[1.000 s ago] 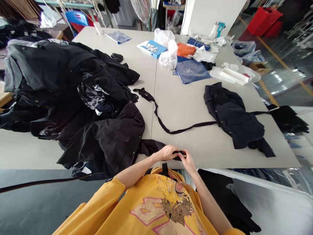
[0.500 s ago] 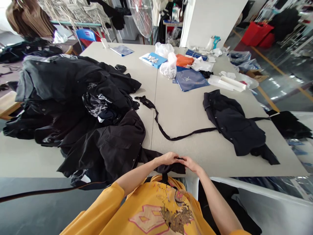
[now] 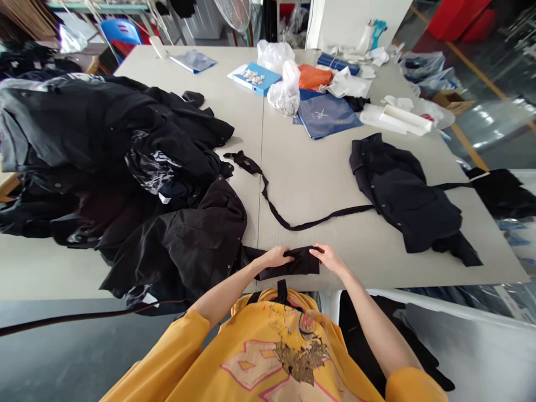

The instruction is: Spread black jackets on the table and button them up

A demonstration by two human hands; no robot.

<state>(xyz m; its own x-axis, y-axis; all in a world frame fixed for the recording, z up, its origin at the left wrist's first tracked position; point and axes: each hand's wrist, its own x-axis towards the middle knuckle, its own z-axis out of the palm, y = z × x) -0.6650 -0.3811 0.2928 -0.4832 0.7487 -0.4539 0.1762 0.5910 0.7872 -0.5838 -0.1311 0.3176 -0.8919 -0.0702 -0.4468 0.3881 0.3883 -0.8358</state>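
Note:
A black jacket (image 3: 196,237) with snap buttons lies at the table's near edge, left of my hands. Its sleeve (image 3: 299,263) stretches to the right in front of me, flat on the table. My left hand (image 3: 276,257) is closed on the upper edge of the sleeve, fingers partly hidden by the cloth. At the sleeve's end, my right hand (image 3: 329,258) pinches the top corner of the cuff between thumb and fingers. The hands are a short way apart.
A heap of dark garments (image 3: 84,139) covers the table's left side. A long black strap (image 3: 293,226) runs to a folded dark jacket (image 3: 406,192) on the right. Plastic bags (image 3: 285,89), a blue folder (image 3: 329,114) and a blue box (image 3: 255,78) lie farther back.
My hands were close together at the cuff. They have moved apart, the left a little leftward along the sleeve, and the sleeve end now lies flatter. The head view has tilted down.

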